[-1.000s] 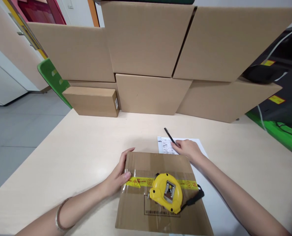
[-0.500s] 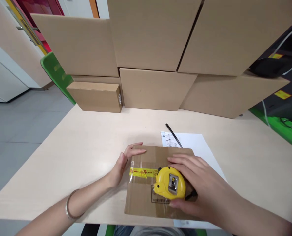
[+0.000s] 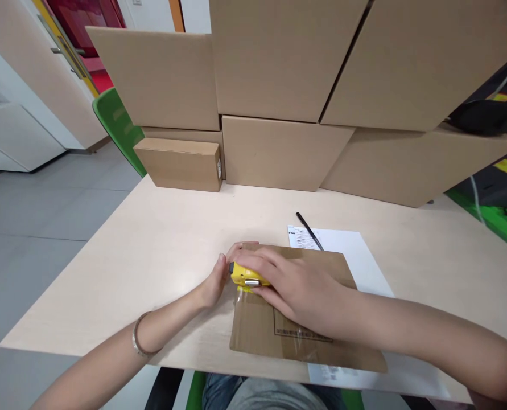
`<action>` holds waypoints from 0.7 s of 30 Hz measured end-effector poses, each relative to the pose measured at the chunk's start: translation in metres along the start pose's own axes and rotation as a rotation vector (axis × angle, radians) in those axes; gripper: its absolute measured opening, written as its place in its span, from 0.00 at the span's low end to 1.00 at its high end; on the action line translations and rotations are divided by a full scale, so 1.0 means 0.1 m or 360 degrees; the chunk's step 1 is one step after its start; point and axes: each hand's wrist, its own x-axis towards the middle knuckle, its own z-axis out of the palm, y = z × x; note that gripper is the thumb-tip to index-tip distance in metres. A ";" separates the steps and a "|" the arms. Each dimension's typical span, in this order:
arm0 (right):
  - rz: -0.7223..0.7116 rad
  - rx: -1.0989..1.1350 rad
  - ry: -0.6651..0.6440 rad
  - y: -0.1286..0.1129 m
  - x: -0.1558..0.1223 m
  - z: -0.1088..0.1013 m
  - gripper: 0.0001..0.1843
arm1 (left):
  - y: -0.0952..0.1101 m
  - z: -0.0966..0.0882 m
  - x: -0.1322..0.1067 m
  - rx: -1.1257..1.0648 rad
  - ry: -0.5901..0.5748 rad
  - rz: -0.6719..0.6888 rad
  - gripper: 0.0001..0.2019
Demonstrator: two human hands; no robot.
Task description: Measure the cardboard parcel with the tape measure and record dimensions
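A flat taped cardboard box (image 3: 253, 330) lies on the table in front of me, with a printed black frame on its top. My right hand (image 3: 296, 282) is closed around a yellow tape measure (image 3: 247, 276) over the box's left side. A bit of yellow tape (image 3: 244, 289) shows just below the tape measure. My left hand (image 3: 217, 282) is at the box's left edge, thumb raised and fingers stretched towards the far left corner. Those fingertips are partly hidden behind the right hand and tape measure.
A white sheet (image 3: 366, 267) lies partly beneath the box, with a black pen (image 3: 308, 229) across its far end. Large cardboard boxes (image 3: 274, 154) form a wall at the table's back. A smaller box (image 3: 185, 165) stands before them at left, near a green chair (image 3: 116, 128).
My right hand has carried the tape measure left and away from me, turning it, to the box's left edge beside my left hand. The whole view has shifted slightly.
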 end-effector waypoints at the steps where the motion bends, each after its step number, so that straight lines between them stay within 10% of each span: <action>1: 0.0025 -0.0018 -0.0003 -0.01 -0.02 -0.01 0.31 | 0.01 -0.02 0.01 0.0129 -0.0042 0.0038 0.36; 6: 0.0274 0.0115 0.0114 0.11 -0.43 -0.24 0.21 | 0.06 -0.10 0.02 0.0539 -0.0145 0.0178 0.22; 14: 0.0968 0.0151 0.0663 0.92 -1.84 -0.53 0.21 | -0.03 -0.12 0.01 0.0542 -0.0076 0.0093 0.24; 21: 0.0982 0.0254 0.0716 0.84 -1.87 -0.37 0.21 | -0.04 -0.13 0.02 0.0514 -0.0041 0.0078 0.25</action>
